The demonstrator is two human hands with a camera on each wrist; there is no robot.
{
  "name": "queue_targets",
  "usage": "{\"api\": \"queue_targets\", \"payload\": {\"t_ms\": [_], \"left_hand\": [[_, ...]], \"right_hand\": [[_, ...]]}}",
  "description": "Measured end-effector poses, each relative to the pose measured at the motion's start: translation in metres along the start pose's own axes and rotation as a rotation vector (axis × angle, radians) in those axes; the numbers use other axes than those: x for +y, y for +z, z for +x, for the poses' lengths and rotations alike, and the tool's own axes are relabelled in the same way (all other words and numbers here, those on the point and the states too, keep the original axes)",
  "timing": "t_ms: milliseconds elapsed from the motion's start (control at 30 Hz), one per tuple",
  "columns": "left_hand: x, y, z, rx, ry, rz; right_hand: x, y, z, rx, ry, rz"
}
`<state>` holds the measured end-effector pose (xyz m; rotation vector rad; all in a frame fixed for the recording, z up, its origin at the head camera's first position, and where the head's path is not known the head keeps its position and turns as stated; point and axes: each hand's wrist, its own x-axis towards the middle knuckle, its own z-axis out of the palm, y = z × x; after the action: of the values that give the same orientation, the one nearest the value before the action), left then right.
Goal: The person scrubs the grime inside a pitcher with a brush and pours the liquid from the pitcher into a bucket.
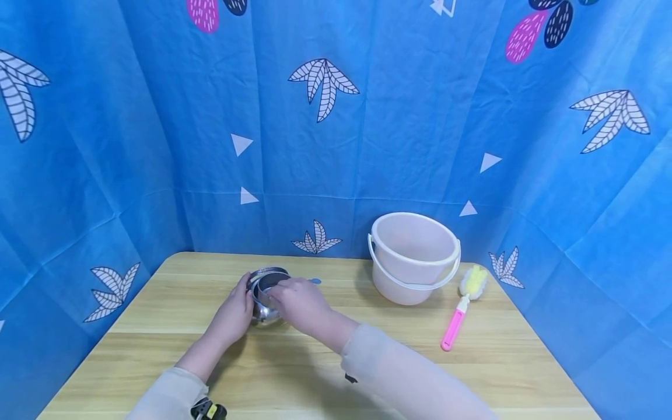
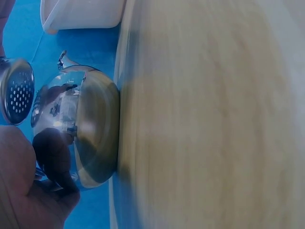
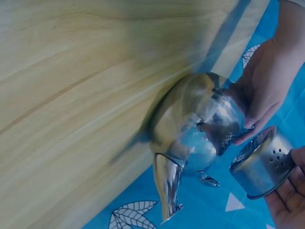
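A shiny metal teapot (image 1: 266, 315) stands on the table, its curved spout (image 3: 167, 186) turned away from my left hand. My left hand (image 1: 233, 312) grips the teapot at the side opposite the spout; in the left wrist view its fingers curl close against the polished body. In my right hand (image 1: 304, 304) is a metal tea strainer (image 3: 264, 164), a short cylinder with small holes, pinched between fingers and thumb. It is raised just above the teapot's mouth, and a gap shows between the two in both wrist views. The right fingers partly hide the strainer in the head view.
A white bucket (image 1: 409, 280) with its handle hanging down stands at the back right. Right of it lies a sponge brush (image 1: 462, 306) with a pink handle and yellow-white head. A blue patterned curtain (image 1: 315, 163) closes off the table's back and sides.
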<state>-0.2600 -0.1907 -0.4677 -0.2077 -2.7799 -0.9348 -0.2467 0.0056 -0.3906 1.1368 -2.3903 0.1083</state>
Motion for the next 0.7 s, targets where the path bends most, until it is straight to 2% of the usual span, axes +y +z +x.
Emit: {"api": "queue_targets", "payload": {"t_ms": [700], "left_hand": [[0.001,0.001,0.001,0.013,0.000,-0.007]], "right_hand": [[0.011,-0.012,-0.026,-0.036,-0.021,0.039]]}}
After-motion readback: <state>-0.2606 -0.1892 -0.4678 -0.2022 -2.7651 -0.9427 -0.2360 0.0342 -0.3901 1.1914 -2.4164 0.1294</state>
